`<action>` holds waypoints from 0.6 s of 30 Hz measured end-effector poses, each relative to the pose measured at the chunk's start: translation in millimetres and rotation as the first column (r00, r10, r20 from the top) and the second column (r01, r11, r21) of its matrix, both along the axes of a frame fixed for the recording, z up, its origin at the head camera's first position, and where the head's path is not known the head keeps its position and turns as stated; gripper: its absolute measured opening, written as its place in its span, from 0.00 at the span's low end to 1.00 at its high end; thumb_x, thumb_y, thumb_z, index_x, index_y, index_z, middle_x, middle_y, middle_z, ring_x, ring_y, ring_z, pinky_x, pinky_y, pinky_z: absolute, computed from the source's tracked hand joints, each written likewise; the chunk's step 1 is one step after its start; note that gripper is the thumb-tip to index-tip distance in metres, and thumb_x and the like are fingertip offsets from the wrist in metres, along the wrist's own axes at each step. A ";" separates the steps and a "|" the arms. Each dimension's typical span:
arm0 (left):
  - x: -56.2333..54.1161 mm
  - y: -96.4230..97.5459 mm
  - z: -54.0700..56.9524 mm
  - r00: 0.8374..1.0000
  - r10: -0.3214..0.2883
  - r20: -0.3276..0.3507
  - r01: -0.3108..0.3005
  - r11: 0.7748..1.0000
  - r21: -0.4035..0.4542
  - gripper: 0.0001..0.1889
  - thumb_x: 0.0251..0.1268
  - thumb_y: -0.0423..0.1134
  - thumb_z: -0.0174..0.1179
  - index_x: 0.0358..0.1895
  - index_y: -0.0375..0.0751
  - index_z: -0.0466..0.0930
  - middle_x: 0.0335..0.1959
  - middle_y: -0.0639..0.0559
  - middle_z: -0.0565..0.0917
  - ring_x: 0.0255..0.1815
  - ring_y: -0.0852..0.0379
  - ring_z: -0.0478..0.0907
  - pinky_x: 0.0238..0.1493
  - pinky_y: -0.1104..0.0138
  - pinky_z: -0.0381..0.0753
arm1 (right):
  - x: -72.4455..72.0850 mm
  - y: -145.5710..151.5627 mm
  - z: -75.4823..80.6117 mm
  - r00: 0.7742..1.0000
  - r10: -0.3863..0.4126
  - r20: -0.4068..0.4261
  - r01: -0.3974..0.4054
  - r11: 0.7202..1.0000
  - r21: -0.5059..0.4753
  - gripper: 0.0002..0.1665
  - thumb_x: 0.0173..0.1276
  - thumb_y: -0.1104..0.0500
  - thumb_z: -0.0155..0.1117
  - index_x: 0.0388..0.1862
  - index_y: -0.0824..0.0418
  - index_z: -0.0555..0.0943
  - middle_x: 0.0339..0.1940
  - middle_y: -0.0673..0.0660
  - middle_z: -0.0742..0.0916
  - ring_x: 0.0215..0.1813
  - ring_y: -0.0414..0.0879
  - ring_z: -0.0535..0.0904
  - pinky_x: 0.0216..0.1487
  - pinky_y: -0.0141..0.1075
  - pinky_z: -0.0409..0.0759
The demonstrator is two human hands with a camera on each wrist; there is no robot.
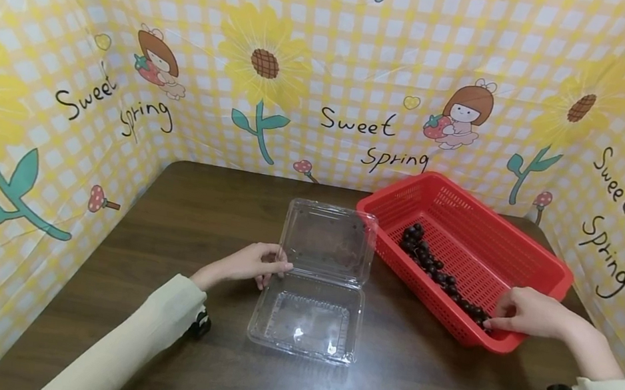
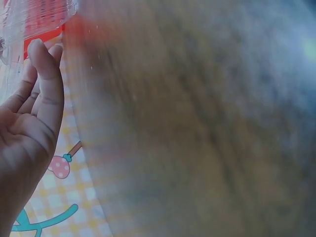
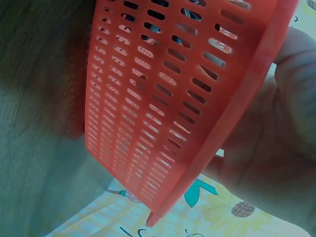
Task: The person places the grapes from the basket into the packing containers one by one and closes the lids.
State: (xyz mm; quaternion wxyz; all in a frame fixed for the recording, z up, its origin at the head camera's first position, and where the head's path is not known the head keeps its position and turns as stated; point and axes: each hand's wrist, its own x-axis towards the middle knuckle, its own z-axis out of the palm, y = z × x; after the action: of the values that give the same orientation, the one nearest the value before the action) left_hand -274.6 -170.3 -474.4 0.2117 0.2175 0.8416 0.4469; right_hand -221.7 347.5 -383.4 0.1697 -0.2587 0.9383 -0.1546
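On the table lies a clear plastic clamshell container (image 1: 309, 319), its lid (image 1: 326, 241) folded back away from me. At the hinge on its left side, my left hand (image 1: 259, 264) pinches the edge between thumb and fingers. In the left wrist view the left hand (image 2: 37, 103) has its fingers bent toward the thumb. A bunch of dark grapes (image 1: 430, 261) stretches along the near side of a red slotted basket (image 1: 470, 212). Over the basket's near right end reaches my right hand (image 1: 531, 313), its fingers gripping the bunch's end. In the right wrist view the basket wall (image 3: 163, 89) hides the fingertips.
The dark wooden table (image 1: 190, 365) carries everything. Behind it and at both sides hangs a yellow checked cloth (image 1: 341, 44) with sunflowers and lettering. The basket's raised rim stands between the grapes and the container.
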 end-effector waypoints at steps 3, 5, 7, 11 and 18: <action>-0.5 0.1 0.2 1.000 -0.014 0.022 0.013 1.000 0.017 0.16 0.67 0.50 0.53 0.41 0.37 0.74 0.35 0.36 0.82 0.23 0.42 0.77 0.27 0.49 0.81 | 0.6 -0.4 0.4 1.000 -0.006 0.000 0.006 1.000 -0.004 0.18 0.56 0.44 0.68 0.15 0.51 0.76 0.12 0.40 0.74 0.17 0.31 0.67 0.19 0.26 0.65; -0.6 0.2 0.0 0.999 -0.022 0.036 0.020 0.999 0.035 0.16 0.68 0.47 0.53 0.40 0.35 0.74 0.36 0.34 0.82 0.23 0.42 0.77 0.27 0.47 0.81 | 1.1 -0.6 0.5 1.000 -0.011 -0.001 0.011 1.000 -0.006 0.18 0.56 0.45 0.68 0.15 0.51 0.77 0.12 0.40 0.74 0.17 0.31 0.67 0.19 0.26 0.66; 0.0 0.6 0.7 0.999 -0.030 0.041 0.028 0.998 0.051 0.15 0.68 0.46 0.53 0.40 0.34 0.74 0.36 0.33 0.81 0.21 0.45 0.77 0.26 0.48 0.81 | 1.6 -0.8 0.6 1.000 -0.011 -0.007 0.011 1.000 -0.011 0.18 0.56 0.45 0.68 0.15 0.51 0.77 0.12 0.40 0.74 0.18 0.31 0.67 0.19 0.26 0.66; 1.1 0.6 0.9 0.998 -0.041 0.045 0.037 0.996 0.077 0.16 0.68 0.47 0.53 0.41 0.34 0.73 0.35 0.35 0.82 0.18 0.54 0.74 0.23 0.54 0.81 | 2.5 -1.3 0.8 1.000 -0.007 -0.023 0.006 1.000 -0.019 0.18 0.56 0.46 0.68 0.15 0.52 0.76 0.12 0.40 0.74 0.18 0.31 0.67 0.19 0.26 0.66; -0.9 -0.6 -4.3 0.995 -0.041 0.095 0.029 0.991 0.129 0.18 0.67 0.50 0.53 0.42 0.35 0.72 0.34 0.38 0.82 0.17 0.57 0.73 0.20 0.60 0.80 | 2.9 -1.1 -0.4 0.999 -0.006 -0.032 0.006 1.000 -0.014 0.17 0.57 0.46 0.68 0.16 0.52 0.77 0.13 0.40 0.74 0.18 0.31 0.67 0.20 0.26 0.65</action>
State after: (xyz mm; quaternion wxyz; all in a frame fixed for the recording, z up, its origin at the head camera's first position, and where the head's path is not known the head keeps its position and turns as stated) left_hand -275.6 -170.9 -478.7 0.2459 0.2231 0.7961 0.5059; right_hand -218.8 346.5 -383.8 0.1525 -0.2595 0.9405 -0.1576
